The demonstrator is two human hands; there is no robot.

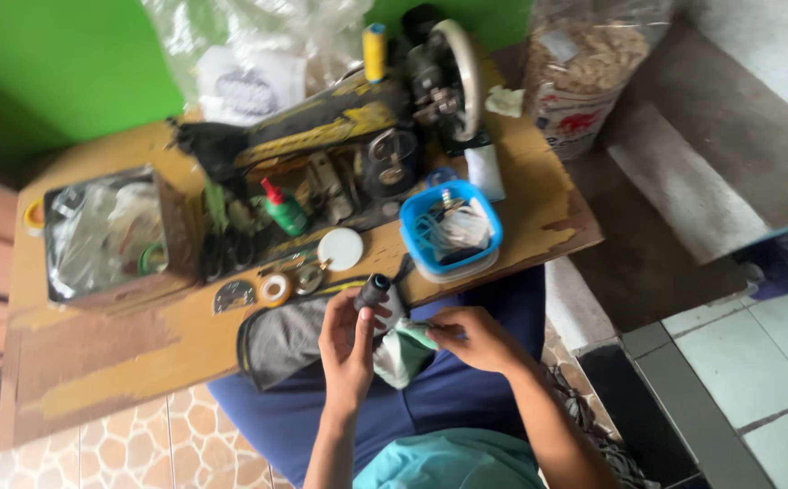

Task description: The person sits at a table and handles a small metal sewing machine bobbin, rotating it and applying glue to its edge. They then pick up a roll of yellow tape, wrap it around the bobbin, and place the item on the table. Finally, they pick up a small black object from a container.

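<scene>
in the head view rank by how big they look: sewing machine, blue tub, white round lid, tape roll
1. sewing machine
2. blue tub
3. white round lid
4. tape roll
All sit on the same table, so nearness hardly skews this.

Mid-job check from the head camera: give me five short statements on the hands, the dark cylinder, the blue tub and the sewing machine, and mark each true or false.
1. The left hand holds a dark cylinder. True.
2. The right hand rests on the sewing machine. False: it pinches the pale green cloth over the lap, near the table edge.
3. The blue tub stands on the floor. False: it stands on the wooden table, beside the machine.
4. A yellow thread spool stands upright on top of the machine. True.
5. The small green bottle has a blue cap. False: the cap is red.
</scene>
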